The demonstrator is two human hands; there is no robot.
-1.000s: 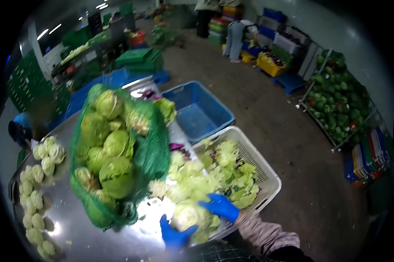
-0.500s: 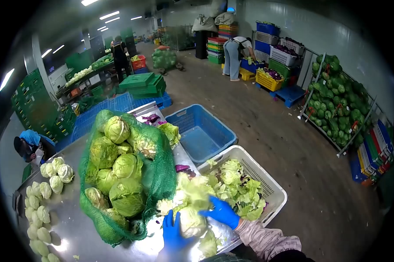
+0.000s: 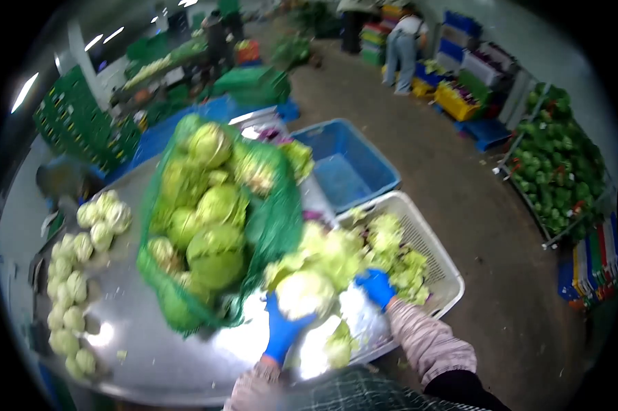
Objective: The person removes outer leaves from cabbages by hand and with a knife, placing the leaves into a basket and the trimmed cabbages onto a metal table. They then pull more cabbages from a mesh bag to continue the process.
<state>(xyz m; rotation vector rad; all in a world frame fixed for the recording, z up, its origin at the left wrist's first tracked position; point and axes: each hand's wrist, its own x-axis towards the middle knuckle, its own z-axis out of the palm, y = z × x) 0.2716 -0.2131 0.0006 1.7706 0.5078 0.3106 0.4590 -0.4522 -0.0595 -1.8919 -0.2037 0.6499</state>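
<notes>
Table (image 3: 158,366): steel, bearing a net (image 3: 278,226) of cabbages (image 3: 216,257).
Left hand (image 3: 285,329): yours, part-open, cupped around a pale cabbage (image 3: 305,294).
Right hand (image 3: 375,288): near your crate (image 3: 434,255); cannot tell its grip.

- On the desk (image 3: 127,308), a bare lane runs between the net sack (image 3: 276,218) and the rows of pale heads (image 3: 62,268).
- The sack bulks up left of the left hand (image 3: 283,327).
- Piled leaves (image 3: 336,253) crowd the space beyond the cabbage (image 3: 303,296).
- The white crate (image 3: 454,277) stands beside the right hand (image 3: 376,286).
</notes>
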